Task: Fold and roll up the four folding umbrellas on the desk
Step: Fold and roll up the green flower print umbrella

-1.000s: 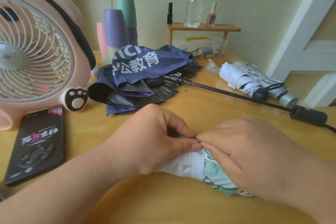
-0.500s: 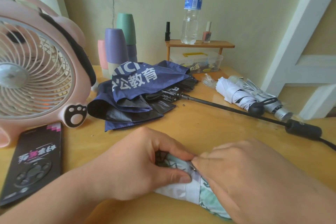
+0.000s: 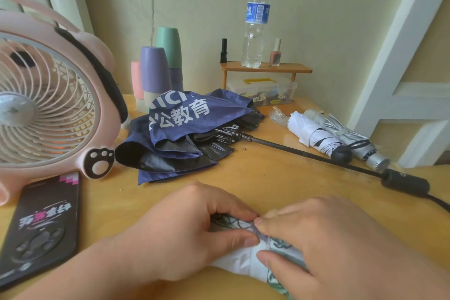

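A white and green patterned folding umbrella (image 3: 239, 260) lies rolled at the desk's front edge, mostly covered by both hands. My left hand (image 3: 185, 234) grips its left part, thumb and forefinger pinching the fabric on top. My right hand (image 3: 323, 243) holds its right part, its fingertips pinching the same spot. A navy umbrella (image 3: 185, 126) with white lettering lies loose and unrolled behind, its black shaft (image 3: 304, 153) extended to a black handle (image 3: 405, 183). A rolled white umbrella (image 3: 314, 135) and a rolled silver umbrella (image 3: 350, 139) lie side by side at the right.
A pink desk fan (image 3: 48, 102) stands at the left, with a black phone (image 3: 40, 224) flat in front of it. Stacked pastel cups (image 3: 155, 73) and a small wooden shelf (image 3: 265, 69) holding a water bottle (image 3: 254, 22) and nail polish, over a clear plastic box (image 3: 264, 87), line the wall.
The view has tilted up a little, so the hands sit lower in frame. Both hands have stayed on the patterned umbrella, and more of its green pattern shows between the fingers.
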A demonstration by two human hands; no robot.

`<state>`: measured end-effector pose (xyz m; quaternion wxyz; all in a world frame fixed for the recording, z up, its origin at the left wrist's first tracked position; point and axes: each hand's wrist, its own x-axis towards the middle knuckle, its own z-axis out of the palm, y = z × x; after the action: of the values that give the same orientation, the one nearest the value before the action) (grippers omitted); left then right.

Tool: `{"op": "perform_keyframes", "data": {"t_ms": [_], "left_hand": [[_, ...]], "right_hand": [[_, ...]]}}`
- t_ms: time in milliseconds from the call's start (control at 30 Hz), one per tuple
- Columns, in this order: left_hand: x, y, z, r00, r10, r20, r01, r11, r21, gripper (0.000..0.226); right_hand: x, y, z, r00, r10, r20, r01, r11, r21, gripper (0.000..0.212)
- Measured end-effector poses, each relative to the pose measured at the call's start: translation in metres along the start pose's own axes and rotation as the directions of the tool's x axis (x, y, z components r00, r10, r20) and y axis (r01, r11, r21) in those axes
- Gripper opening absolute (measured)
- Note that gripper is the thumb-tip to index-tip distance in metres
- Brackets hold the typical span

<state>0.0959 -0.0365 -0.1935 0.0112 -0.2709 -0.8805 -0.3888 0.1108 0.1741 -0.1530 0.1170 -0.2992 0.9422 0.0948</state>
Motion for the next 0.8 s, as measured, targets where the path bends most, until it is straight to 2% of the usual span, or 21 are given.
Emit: {"op": "perform_keyframes", "data": {"t_ms": [33,67,100,167,233,300,367,433,500,533,600,667,700,733,800], "left_hand": [[-0.001,-0.002,0.001,0.999,0.025,-0.039,-0.022,0.998,0.056,0.029],[-0.002,-0.005,0.001,0.995,0.035,-0.089,-0.024,0.992,0.125,0.037],[-0.004,-0.008,0.001,0.989,0.025,-0.145,0.002,0.982,0.187,0.047],[-0.007,-0.011,0.001,0.972,-0.017,-0.234,0.079,0.963,0.257,0.061],[-0.008,-0.013,0.006,0.955,-0.043,-0.293,0.116,0.965,0.237,0.063],[-0.008,-0.013,0.010,0.919,-0.124,-0.374,0.154,0.987,0.052,0.061],[-0.005,-0.015,0.008,0.856,-0.225,-0.465,0.132,0.966,-0.225,0.064],[-0.002,-0.013,0.005,0.827,-0.318,-0.464,0.028,0.847,-0.530,0.076],[0.001,-0.006,0.003,0.871,-0.307,-0.385,-0.080,0.683,-0.726,0.094],[0.002,-0.002,0.005,0.891,-0.281,-0.356,-0.107,0.632,-0.767,0.099],[0.003,0.006,0.011,0.920,-0.267,-0.288,-0.080,0.590,-0.804,0.112],[0.001,0.014,0.021,0.951,-0.247,-0.185,0.004,0.610,-0.792,0.120],[-0.001,0.018,0.027,0.967,-0.215,-0.138,0.033,0.642,-0.766,0.121],[-0.004,0.023,0.031,0.979,-0.177,-0.103,0.047,0.683,-0.729,0.120],[-0.011,0.032,0.035,0.987,-0.143,-0.068,0.064,0.755,-0.653,0.115]], "right_hand": [[-0.012,0.004,-0.012,0.993,-0.114,-0.003,0.114,0.992,0.060,0.072],[-0.010,-0.005,-0.026,0.992,-0.041,-0.122,0.046,0.998,0.036,0.072],[-0.005,0.000,-0.020,0.988,-0.067,-0.141,0.078,0.994,0.072,0.070],[0.000,0.000,-0.009,0.992,-0.035,-0.117,0.052,0.989,0.141,0.063],[0.003,0.001,-0.005,0.986,-0.013,-0.167,0.037,0.990,0.139,0.056],[0.003,-0.004,-0.002,0.968,-0.041,-0.246,0.074,0.989,0.127,0.053],[0.004,0.003,-0.002,0.956,0.058,-0.287,0.000,0.980,0.198,0.055],[0.004,0.011,-0.002,0.921,0.162,-0.355,-0.050,0.951,0.306,0.061],[0.004,0.016,-0.002,0.851,0.280,-0.443,-0.011,0.854,0.520,0.060],[0.005,0.020,-0.002,0.811,0.340,-0.475,0.051,0.769,0.637,0.057],[0.006,0.024,-0.006,0.729,0.442,-0.523,0.256,0.533,0.807,0.048],[0.012,0.025,-0.014,0.680,0.510,-0.527,0.472,0.245,0.847,0.042],[0.017,0.025,-0.019,0.685,0.533,-0.497,0.546,0.076,0.834,0.041],[0.021,0.025,-0.025,0.719,0.539,-0.439,0.585,-0.128,0.801,0.042],[0.032,0.024,-0.036,0.814,0.493,-0.307,0.545,-0.468,0.696,0.042]]}}
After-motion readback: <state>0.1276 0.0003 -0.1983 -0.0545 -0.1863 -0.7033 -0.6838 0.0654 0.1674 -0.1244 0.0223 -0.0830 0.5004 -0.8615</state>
